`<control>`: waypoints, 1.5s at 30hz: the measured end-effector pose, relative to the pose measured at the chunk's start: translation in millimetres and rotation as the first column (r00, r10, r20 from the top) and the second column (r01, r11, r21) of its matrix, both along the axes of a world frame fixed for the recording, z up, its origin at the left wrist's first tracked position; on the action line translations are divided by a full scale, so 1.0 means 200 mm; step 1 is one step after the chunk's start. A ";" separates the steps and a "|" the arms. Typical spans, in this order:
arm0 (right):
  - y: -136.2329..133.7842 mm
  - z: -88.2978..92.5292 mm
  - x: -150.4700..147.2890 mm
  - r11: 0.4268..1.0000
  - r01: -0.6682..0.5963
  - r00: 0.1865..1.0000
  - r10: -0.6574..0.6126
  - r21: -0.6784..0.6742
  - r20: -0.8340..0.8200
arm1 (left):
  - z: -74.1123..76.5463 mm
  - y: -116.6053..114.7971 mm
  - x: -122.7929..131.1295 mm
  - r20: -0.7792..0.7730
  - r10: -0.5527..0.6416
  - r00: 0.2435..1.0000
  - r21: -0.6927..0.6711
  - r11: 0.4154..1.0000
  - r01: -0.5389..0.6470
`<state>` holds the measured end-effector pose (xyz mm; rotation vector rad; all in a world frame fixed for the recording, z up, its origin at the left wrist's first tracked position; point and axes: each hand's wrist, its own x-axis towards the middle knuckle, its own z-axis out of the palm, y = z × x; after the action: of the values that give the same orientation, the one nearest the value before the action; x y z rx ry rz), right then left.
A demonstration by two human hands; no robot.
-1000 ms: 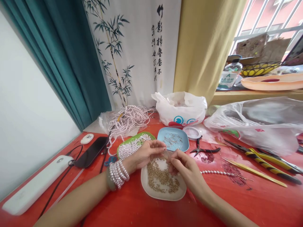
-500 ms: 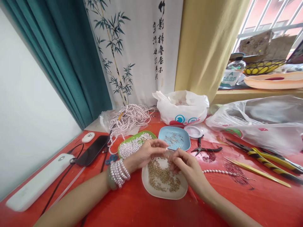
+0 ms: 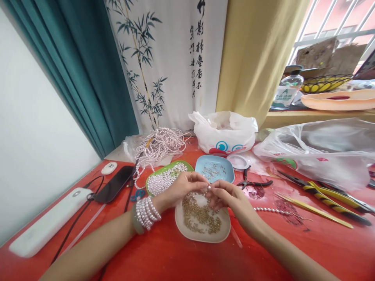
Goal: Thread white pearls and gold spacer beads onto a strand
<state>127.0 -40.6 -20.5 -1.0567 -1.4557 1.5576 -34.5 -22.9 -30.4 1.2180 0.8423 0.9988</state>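
Above a white dish of gold beads [image 3: 202, 235], my left hand [image 3: 187, 187] and my right hand [image 3: 225, 195] meet fingertip to fingertip. A small white pearl bead [image 3: 209, 187] shows between them, pinched at the fingertips of both. Pearl bracelets [image 3: 147, 212] circle my left wrist. From beside my right wrist a strand of pearls [image 3: 274, 211] runs right across the red table. Behind my left hand is a green tray of white pearls [image 3: 187, 165]; a blue tray [image 3: 231, 175] with small metal pieces lies just beyond both hands.
Black pliers [image 3: 254, 182], yellow tweezers [image 3: 316, 210] and yellow-black pliers [image 3: 325, 195] lie at right. Plastic bags [image 3: 225, 134] and a heap of bead strings [image 3: 164, 144] stand behind. A phone [image 3: 114, 185] and white power bank [image 3: 49, 222] are at left.
My right hand has moved in to the left, and its fingertips now meet those of my left hand. The pearl between them shows more clearly.
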 end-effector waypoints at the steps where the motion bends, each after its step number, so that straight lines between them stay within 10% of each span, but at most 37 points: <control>1: 0.01 0.01 0.01 1.000 0.000 1.000 0.000 0.010 -0.011 | 0.01 0.00 0.00 -0.024 -0.002 1.000 0.038 0.999 0.003; 9: 0.05 0.13 0.10 0.965 -0.055 0.994 0.029 0.255 0.108 | 0.19 -0.03 0.01 -0.243 0.058 0.968 0.301 0.953 0.019; 19: 0.07 0.28 0.24 0.905 -0.138 0.978 0.061 0.403 0.198 | 0.34 -0.01 0.14 -0.090 0.221 0.971 0.243 0.950 -0.193; 32: 0.09 0.34 0.32 0.956 0.111 0.994 -0.100 0.270 -0.055 | 0.19 -0.05 0.38 -0.036 -0.058 0.998 0.030 0.998 0.059; 45: 0.11 0.38 0.41 0.943 0.290 0.938 -0.246 0.165 -0.243 | 0.23 -0.08 0.44 0.147 -0.110 0.983 -0.015 0.993 0.113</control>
<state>209.7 -18.2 55.1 -0.8924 -1.2291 1.2614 52.7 -38.9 16.2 1.1447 0.6624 0.9717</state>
